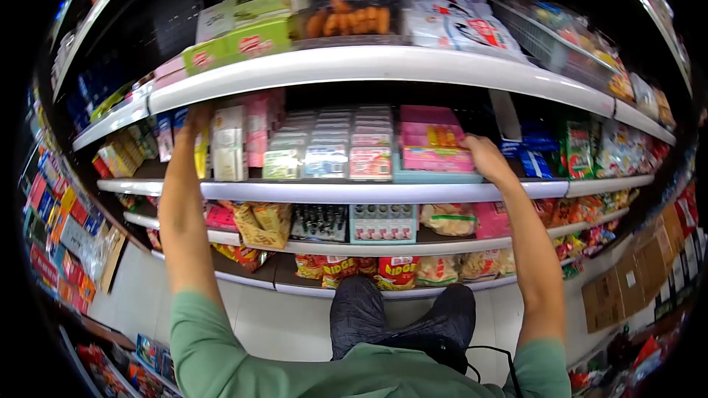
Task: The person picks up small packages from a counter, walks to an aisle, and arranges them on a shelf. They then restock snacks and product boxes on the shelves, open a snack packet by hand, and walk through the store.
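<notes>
My right hand [484, 156] is at the right end of a pink display box [435, 159], its fingers curled against the box's corner. The box sits in a light blue tray [405, 175] on the middle shelf. My left hand [198, 116] reaches up at the left of the same shelf, its fingers hidden in shadow under the upper shelf's edge. Close to it are a yellow packet [201, 153] and a white upright box [228, 144]. Between my hands stand a pink box [257, 129] and rows of clear-wrapped packs [324, 153].
The upper shelf edge [369, 66] overhangs the middle shelf, with green boxes [258, 38] and a clear bin [354, 18] on top. Snack bags [398, 273] fill the lowest shelf at my knees. Cardboard boxes [623, 287] stand on the floor at right.
</notes>
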Tool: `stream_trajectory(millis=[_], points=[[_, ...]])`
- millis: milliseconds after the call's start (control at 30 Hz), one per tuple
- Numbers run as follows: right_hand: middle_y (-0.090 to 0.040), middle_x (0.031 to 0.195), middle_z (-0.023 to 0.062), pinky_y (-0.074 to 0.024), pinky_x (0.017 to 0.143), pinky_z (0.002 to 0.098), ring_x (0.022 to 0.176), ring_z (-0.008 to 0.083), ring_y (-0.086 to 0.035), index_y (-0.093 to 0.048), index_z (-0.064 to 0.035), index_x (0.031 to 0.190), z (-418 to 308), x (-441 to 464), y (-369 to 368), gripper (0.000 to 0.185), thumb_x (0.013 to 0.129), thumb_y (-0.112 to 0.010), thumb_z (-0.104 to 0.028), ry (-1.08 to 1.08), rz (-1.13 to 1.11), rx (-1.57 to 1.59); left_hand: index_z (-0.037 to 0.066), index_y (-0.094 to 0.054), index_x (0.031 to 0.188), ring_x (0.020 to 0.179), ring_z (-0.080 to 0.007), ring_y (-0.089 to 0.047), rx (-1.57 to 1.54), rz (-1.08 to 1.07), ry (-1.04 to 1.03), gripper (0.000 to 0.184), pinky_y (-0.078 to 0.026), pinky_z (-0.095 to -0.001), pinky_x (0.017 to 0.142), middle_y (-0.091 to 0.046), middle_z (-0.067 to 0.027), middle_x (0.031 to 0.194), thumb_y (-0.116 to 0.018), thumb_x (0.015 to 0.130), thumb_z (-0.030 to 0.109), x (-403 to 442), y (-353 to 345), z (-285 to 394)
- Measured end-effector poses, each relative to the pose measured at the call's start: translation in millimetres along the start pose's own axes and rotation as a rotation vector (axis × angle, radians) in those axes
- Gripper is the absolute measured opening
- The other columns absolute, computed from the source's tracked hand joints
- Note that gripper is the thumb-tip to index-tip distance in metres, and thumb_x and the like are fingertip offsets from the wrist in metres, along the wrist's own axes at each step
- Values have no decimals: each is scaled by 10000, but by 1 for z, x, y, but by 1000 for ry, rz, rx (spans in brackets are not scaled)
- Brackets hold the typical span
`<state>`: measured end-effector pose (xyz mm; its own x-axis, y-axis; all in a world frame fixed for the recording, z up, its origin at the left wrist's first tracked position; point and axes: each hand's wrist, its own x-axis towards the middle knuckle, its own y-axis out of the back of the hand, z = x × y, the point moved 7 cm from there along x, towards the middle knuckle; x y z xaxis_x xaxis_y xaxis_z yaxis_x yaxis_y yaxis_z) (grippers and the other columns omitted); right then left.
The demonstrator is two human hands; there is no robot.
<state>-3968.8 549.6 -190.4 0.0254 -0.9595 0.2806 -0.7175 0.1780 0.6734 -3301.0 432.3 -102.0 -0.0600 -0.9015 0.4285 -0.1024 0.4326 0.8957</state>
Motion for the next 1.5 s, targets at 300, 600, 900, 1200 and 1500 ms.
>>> stream_trajectory(millis=[300,600,900,1200,1500], points=[[-566,1240,282,-393,998,471,1159,455,-517,-627,-10,1108,-12,-1,-11,484,929,-381,-387,78,-61,-181,19,-468,1361,1330,-369,-382,157,225,-87,431,-285,-423,1126,-459,-235,1392,-412,959,164,13,-6,-9],[-547,1263,295,-387,1010,447,1182,442,-512,-604,-1,1193,-12,11,-21,515,926,-373,-377,5,-115,-151,7,-401,1423,1382,-382,-316,440,136,29,469,-214,-441,1174,-381,-233,1467,-399,976,151,26,23,57],[-658,1046,243,-490,884,500,997,413,-596,-676,2,970,1,-17,86,343,815,-575,-288,132,559,-522,10,-419,1417,1404,-390,-264,-95,316,-83,541,-177,-432,1167,-344,-235,1494,-304,1013,351,-86,96,168],[-689,906,204,-503,878,453,929,383,-636,-746,-90,859,7,-22,71,215,805,-592,-230,135,286,-382,26,-508,1325,1345,-393,-338,-118,420,-369,472,-133,-495,1164,-473,-185,1379,-331,990,308,-175,136,272],[-667,769,209,-530,760,454,762,384,-654,-735,-45,801,-52,-64,52,229,781,-604,-232,249,196,-370,45,-497,1361,1416,-356,-277,-320,357,-455,616,-121,-509,1175,-466,-143,1425,-253,992,474,-216,160,328]])
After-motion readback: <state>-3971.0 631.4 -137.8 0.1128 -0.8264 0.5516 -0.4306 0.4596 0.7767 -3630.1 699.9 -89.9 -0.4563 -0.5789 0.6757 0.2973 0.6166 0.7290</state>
